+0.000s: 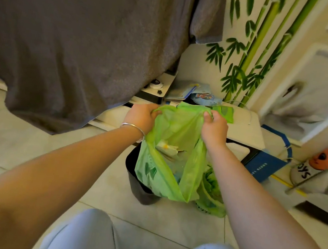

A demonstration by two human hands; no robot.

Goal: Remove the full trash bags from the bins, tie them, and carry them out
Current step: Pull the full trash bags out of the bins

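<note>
Pale floor tiles surround the dark bin [141, 187] at frame centre, where left hand [141, 117] and right hand [214, 128] pinch the handles of a soft, light-looking green trash bag [166, 166], best gripped there.

Two bare forearms are seen, with no sleeve shown on either. A thin, plain silver-coloured metal bangle [135, 130] is worn at the wrist behind the fingers of the left hand [141, 116]; its band is round and smooth, and no markings can be made out on it. Nothing is worn at the wrist behind the fingers of the right hand [214, 128], and no rings can be made out on either hand. Well back from the fingers, both legs are covered by light grey-blue fabric trousers [91, 237], with soft creases over the knees.
</note>
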